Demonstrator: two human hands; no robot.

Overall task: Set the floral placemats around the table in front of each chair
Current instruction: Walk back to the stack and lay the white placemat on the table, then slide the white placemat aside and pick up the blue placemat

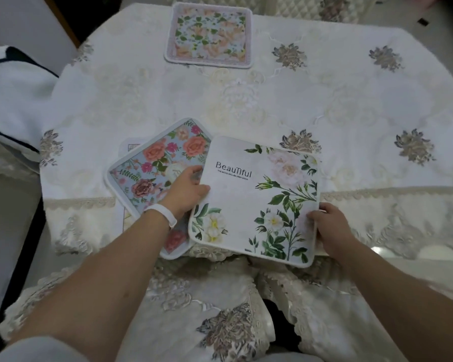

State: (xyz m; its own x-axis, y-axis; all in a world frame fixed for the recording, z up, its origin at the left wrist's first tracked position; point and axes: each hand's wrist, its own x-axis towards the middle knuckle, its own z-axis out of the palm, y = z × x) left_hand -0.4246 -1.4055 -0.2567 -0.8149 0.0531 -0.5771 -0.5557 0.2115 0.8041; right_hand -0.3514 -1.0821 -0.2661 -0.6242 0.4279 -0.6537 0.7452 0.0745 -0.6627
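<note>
A white placemat [249,194] printed "Beautiful" with green leaves and white roses hangs over the table's near edge. My left hand [185,190] grips its left edge and my right hand [330,229] grips its lower right edge. Under it to the left lies a blue placemat [154,163] with orange and pink roses, turned at an angle, with another mat's pale corner [131,147] showing beneath. A pink-bordered floral placemat [209,35] lies flat at the far side of the table.
The table wears a white embroidered cloth [324,100] with grey flower patches and a lace hem. A white cushion with dark trim [8,100] sits at the left. A quilted chair back [324,6] stands at the far side. A lace-covered seat [220,322] is below me.
</note>
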